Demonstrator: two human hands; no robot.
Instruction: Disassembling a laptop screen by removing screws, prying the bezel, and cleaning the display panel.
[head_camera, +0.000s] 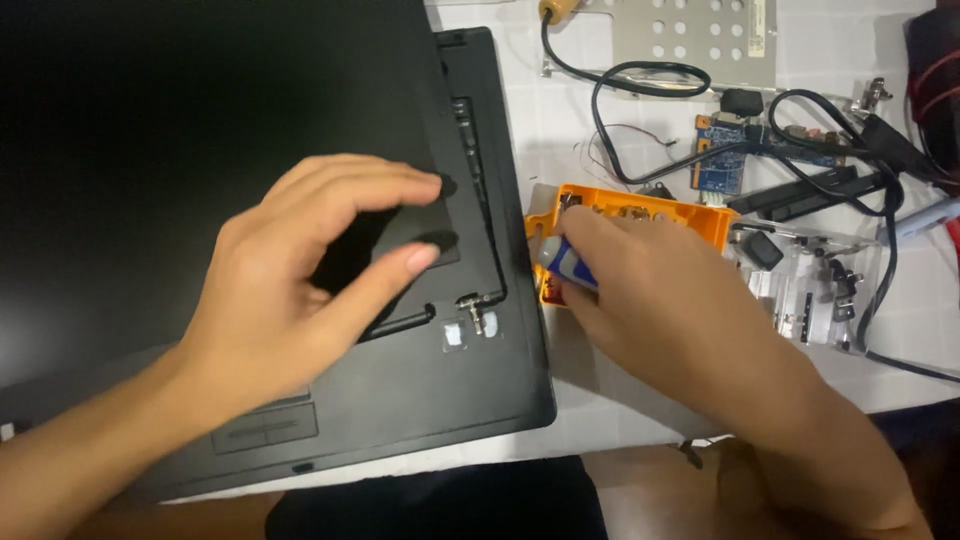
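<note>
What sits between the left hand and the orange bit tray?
In the head view, the laptop base's right edge strip with a black cable along it lies between the left hand and the orange bit tray.

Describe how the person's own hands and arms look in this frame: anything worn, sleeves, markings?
Both arms are bare. The left hand and its forearm show no sleeve, glove, ring or watch. The right hand is likewise ungloved, with no ring or wristband visible. Fingernails are short and unpainted. No markings can be made out on either arm.
</note>
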